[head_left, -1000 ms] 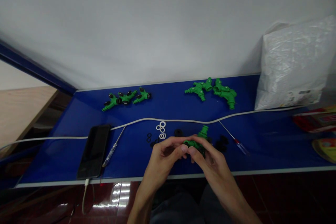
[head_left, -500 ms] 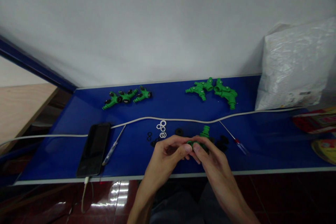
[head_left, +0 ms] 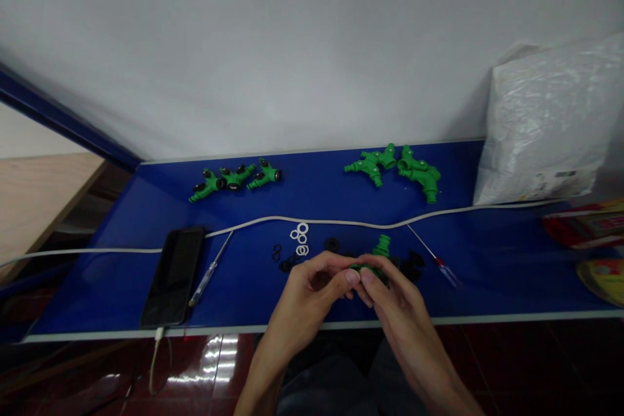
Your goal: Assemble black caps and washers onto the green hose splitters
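Note:
Near the table's front edge, my left hand (head_left: 312, 292) and my right hand (head_left: 394, 292) meet, both closed around a green hose splitter (head_left: 363, 268). Fingers and thumbs cover most of it. Another green fitting (head_left: 382, 245) shows just beyond my right fingers. White ring washers (head_left: 303, 238) lie past my left hand, with small black rings (head_left: 277, 252) and a round black cap (head_left: 332, 245) around them. More black parts (head_left: 414, 264) lie right of my right hand.
Green splitters with black knobs (head_left: 234, 177) lie at the back left, plain green ones (head_left: 420, 175) at the back right. A white cable (head_left: 341, 223) crosses the blue table (head_left: 312, 195). A phone (head_left: 173, 276), two screwdrivers (head_left: 209, 276) (head_left: 446, 271) and a plastic-wrapped package (head_left: 546, 123) are also there.
Both hands stay together on the green splitter, with only a slight shift of the thumbs and the piece. The things on the table have not moved.

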`<state>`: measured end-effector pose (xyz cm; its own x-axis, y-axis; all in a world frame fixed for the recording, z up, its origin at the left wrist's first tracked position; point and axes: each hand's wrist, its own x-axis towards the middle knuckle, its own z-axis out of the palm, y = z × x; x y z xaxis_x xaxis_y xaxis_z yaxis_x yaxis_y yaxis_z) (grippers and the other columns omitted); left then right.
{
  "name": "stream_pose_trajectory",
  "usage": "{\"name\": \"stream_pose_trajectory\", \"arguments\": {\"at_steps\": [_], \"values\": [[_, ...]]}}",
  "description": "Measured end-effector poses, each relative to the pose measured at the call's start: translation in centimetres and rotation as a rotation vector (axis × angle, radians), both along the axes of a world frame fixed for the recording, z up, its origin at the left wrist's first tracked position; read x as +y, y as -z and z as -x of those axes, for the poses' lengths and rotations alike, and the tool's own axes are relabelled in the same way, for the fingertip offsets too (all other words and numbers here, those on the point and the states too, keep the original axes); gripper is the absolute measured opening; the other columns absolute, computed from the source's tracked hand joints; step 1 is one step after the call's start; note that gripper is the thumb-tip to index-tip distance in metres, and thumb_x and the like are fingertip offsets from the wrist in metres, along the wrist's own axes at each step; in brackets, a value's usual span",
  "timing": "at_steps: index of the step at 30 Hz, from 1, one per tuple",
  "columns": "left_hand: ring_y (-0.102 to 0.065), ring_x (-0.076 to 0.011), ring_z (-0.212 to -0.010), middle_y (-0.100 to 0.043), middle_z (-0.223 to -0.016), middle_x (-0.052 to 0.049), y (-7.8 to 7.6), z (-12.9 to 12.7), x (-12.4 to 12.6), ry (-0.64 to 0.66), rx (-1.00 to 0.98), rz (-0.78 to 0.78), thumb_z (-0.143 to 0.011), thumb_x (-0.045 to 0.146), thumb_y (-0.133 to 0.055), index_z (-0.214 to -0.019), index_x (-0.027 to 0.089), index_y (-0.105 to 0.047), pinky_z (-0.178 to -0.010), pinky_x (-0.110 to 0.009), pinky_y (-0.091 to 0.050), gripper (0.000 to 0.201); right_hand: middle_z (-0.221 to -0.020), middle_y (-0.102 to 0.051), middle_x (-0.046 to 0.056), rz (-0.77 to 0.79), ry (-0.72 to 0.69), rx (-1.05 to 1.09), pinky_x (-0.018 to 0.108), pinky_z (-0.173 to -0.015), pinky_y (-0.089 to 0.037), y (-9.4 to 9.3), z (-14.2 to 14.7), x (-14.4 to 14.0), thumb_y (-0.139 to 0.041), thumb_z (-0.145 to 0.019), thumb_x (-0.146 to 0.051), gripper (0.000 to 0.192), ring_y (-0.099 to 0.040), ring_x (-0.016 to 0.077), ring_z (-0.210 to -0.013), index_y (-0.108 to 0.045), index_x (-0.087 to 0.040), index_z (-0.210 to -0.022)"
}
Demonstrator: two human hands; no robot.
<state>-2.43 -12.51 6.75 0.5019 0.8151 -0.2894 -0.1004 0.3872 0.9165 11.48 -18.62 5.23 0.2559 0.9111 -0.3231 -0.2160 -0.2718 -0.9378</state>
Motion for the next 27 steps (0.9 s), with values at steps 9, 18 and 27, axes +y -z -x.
{"name": "stream_pose_trajectory", "arguments": {"at_steps": [9, 18, 27], "values": [[-0.066, -0.0122, -0.074, -0.073, -0.078, -0.003, 0.8, 0.4, 0.1, 0.040, -0.063, 0.003, -0.090, 0.036, -0.072, -0.098, 0.017, -0.077, -0.070, -0.023, -0.049, 0.022, -0.094, -0.069, 0.001, -0.022, -0.016, 0.044, 0.033, -0.082, -0.048, 0.6, -0.1, -0.4, -0.067, -0.092, -0.052, 0.027, -0.063, 0.0203, -0.093, -0.071, -0.028, -0.105], [-0.061, -0.0096, -0.062, -0.069, -0.070, -0.002, 1.2, 0.3, -0.4, 0.016, -0.135, 0.103, -0.088, 0.039, -0.074, -0.091, 0.015, -0.076, -0.061, -0.022, -0.043, 0.024, -0.097, -0.069, 0.000, -0.013, -0.031, 0.035, 0.032, -0.085, -0.048, 0.7, 0.0, -0.6, -0.066, -0.092, -0.053, 0.027, -0.064, 0.0194, -0.094, -0.070, -0.031, -0.106], [-0.052, -0.0062, -0.047, -0.061, -0.061, 0.000, 1.6, -0.3, -0.7, -0.055, -0.175, 0.216, -0.084, 0.045, -0.077, -0.087, 0.013, -0.076, -0.050, -0.020, -0.036, 0.032, -0.096, -0.069, 0.001, -0.003, -0.081, -0.122, 0.029, -0.084, -0.051, 0.4, -0.4, -0.6, -0.064, -0.091, -0.058, 0.032, -0.064, 0.0197, -0.091, -0.071, -0.029, -0.103]]}}
